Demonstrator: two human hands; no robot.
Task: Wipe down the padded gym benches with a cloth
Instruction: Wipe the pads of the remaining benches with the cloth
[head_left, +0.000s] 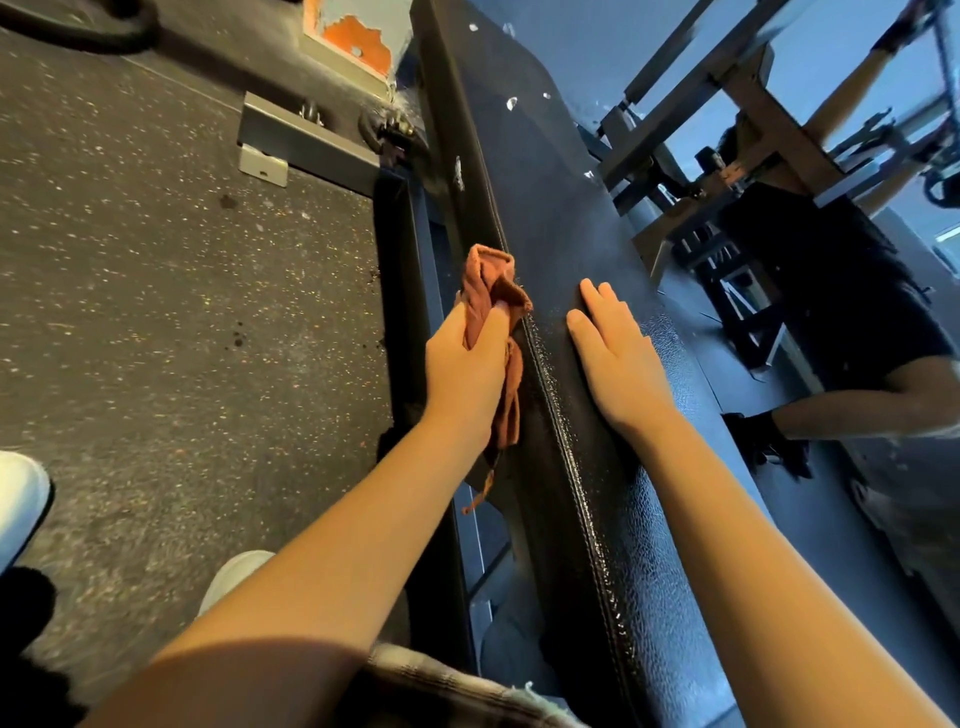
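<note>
cloth (491, 312) bunched in left hand (462, 374) against bench (571, 249) edge

Bench (613, 395) is showing glossy, pebbled black vinyl; rag (491, 291) is looking soft, frayed; floor (171, 291) is looking matt, speckled rubber.

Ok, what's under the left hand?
The left hand grips a rust cloth, bunched against the pad at its side edge; cloth ends stick out above and below the hand. The pad surface beneath the cloth is covered and cannot be seen.
</note>
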